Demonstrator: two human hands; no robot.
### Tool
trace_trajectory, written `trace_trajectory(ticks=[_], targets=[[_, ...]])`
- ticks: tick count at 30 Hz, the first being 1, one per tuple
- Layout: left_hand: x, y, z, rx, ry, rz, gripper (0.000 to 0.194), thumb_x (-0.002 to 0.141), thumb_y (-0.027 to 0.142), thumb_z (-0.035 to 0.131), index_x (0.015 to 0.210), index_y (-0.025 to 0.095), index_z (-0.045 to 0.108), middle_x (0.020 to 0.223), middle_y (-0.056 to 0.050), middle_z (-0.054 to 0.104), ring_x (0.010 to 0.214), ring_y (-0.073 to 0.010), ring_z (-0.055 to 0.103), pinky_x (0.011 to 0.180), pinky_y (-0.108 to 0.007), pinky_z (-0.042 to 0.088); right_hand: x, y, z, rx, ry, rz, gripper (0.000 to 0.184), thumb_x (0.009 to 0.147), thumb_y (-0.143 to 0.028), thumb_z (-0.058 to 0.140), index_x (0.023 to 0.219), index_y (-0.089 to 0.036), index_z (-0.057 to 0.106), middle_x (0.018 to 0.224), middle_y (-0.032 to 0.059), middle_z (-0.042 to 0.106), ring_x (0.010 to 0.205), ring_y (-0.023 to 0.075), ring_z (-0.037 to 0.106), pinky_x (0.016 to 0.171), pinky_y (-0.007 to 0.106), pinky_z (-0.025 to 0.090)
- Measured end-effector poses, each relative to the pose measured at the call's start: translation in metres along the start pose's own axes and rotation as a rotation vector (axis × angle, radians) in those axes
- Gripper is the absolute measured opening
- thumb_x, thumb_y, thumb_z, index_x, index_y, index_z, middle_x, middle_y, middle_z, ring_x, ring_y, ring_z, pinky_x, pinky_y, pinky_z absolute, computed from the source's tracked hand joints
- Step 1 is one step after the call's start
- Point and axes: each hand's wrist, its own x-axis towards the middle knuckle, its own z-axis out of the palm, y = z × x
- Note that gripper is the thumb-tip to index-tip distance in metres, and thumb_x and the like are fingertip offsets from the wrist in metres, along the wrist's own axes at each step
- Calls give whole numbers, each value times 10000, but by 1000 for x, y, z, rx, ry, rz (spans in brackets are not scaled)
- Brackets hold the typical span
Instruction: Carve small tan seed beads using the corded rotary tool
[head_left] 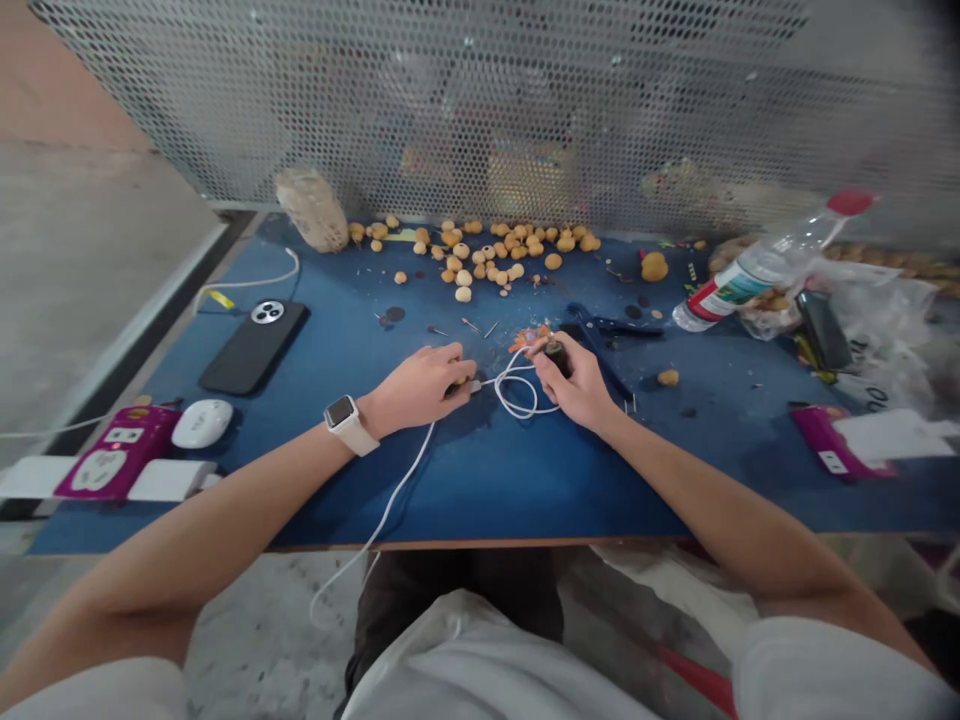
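Observation:
My left hand (pixel 420 388), with a watch (pixel 343 415) on its wrist, rests low over the blue table with its fingers curled. A small yellowish thing shows partly beneath those fingers, mostly hidden. Beside the fingertips is the plug end of a white cable (pixel 517 412), which loops between both hands and hangs off the front edge. My right hand (pixel 574 382) is closed around a dark, short, cylinder-like object (pixel 556 354); its lower part is hidden. Orange and purple bits (pixel 531 338) lie just beyond the right fingertips. Blue-handled pliers (pixel 622 327) lie behind that hand.
Many small tan gourds (pixel 517 240) line the back, below a perforated metal panel (pixel 450 120). A phone (pixel 255 348), white case (pixel 202 424) and purple power strip (pixel 124 450) lie left. A bottle (pixel 739 280), plastic bags (pixel 892 310) and another purple strip (pixel 825 440) are right.

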Motion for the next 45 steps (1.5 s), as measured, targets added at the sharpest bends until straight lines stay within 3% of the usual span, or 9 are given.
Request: trace_trajectory(ticks=[4, 8, 12, 16, 21, 29, 37, 41, 45], targets=[[5, -2, 3, 14, 21, -21, 241, 1251, 229, 614, 1074, 204, 776, 1085, -106, 737, 843, -239, 661, 869, -400, 544, 4, 0, 2, -124, 34, -51, 703, 1115, -1020, 731, 1136, -317, 728, 970, 53, 771, 859, 261, 728, 762, 435, 606], [10, -4, 3, 43, 32, -52, 215, 1268, 290, 654, 1116, 199, 777, 1125, -120, 754, 892, -262, 691, 911, -416, 555, 9, -2, 4, -293, 19, -118, 514, 1164, -811, 737, 1190, -298, 741, 1162, 105, 865, 1041, 317, 804, 984, 498, 640], [13, -4, 3, 86, 11, -108, 242, 1289, 388, 710, 1235, 170, 800, 1225, -160, 783, 1021, -316, 760, 975, -443, 557, 20, -7, 7, -542, -13, -100, 417, 1140, -695, 780, 1242, -295, 719, 1049, 95, 838, 929, 324, 768, 879, 456, 553], [13, -4, 6, 58, -4, -145, 286, 1314, 424, 675, 1277, 165, 791, 1236, -166, 784, 1044, -320, 762, 947, -427, 524, 34, -11, 16, -692, -45, -77, 491, 1200, -778, 749, 1094, -303, 689, 838, 66, 750, 771, 294, 668, 740, 404, 403], [12, -1, 7, 85, -17, -166, 287, 1334, 433, 637, 1286, 179, 763, 1289, -185, 786, 1146, -366, 781, 1031, -465, 520, 38, -3, 16, -677, -13, -105, 719, 1231, -974, 548, 1010, -300, 667, 776, 60, 690, 729, 282, 621, 732, 408, 397], [15, 10, -5, 34, -29, -310, 309, 1254, 444, 798, 1382, 170, 730, 1400, -216, 797, 1365, -463, 789, 1183, -533, 566, 33, 3, 1, -618, -108, -138, 803, 1218, -1044, 423, 1018, -299, 647, 785, 55, 669, 739, 279, 612, 753, 425, 382], [14, -2, -5, -28, 35, -366, 464, 1178, 593, 901, 1328, 204, 698, 1305, -172, 775, 1188, -386, 764, 1103, -498, 597, 36, 6, 2, -603, -146, -140, 804, 1243, -1013, 473, 1081, -274, 745, 861, 78, 744, 811, 283, 676, 770, 410, 422], [24, -8, -11, -82, 57, -377, 480, 1070, 517, 993, 1271, 208, 686, 1258, -147, 752, 1129, -351, 726, 1077, -485, 599, 37, 8, 1, -584, -154, -157, 801, 1262, -972, 481, 1313, -266, 855, 1000, 102, 864, 827, 289, 726, 778, 409, 454], [32, -14, -4, -485, 227, -353, 88, 1204, 313, 648, 1149, 244, 643, 1095, -81, 720, 1014, -274, 665, 1007, -430, 594, 36, 5, 0, -669, -166, -170, 626, 1331, -745, 497, 1495, -268, 867, 1119, 111, 932, 920, 318, 815, 831, 411, 514]])
